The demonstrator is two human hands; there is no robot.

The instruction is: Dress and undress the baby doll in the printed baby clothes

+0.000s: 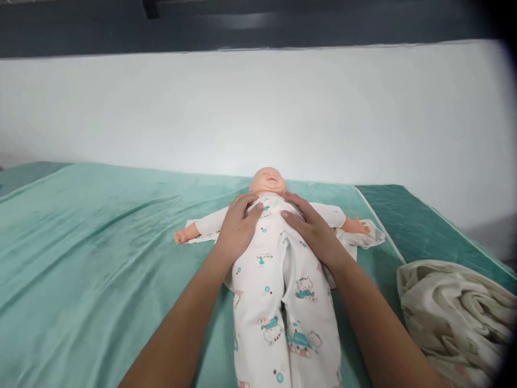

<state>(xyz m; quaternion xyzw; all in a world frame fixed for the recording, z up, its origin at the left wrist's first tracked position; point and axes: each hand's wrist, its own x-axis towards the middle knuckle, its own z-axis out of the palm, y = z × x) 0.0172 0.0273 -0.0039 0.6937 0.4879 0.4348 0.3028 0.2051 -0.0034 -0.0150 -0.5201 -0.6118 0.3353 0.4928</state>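
A baby doll [268, 181] lies on its back, head toward the wall, its arms spread to both sides. White overalls printed with small animals and dots [264, 302] cover its chest and legs. Both sleeves underneath are plain white. My left hand [239, 223] lies on the left side of the doll's chest and shoulder, fingers extended and thumb apart. On the opposite side, my right hand [313, 226] rests the same way, thumb on the chest. Some white cloth [365, 237] spreads out beneath the doll's arms. Parts of the fingertips are hard to make out.
A wrinkled green sheet [100, 258] covers the bed under the doll. At the lower right sits a bunched pale cloth with a faint pattern [452, 318]. Behind the bed stands a white wall [258, 108], with a dark band [258, 27] above it.
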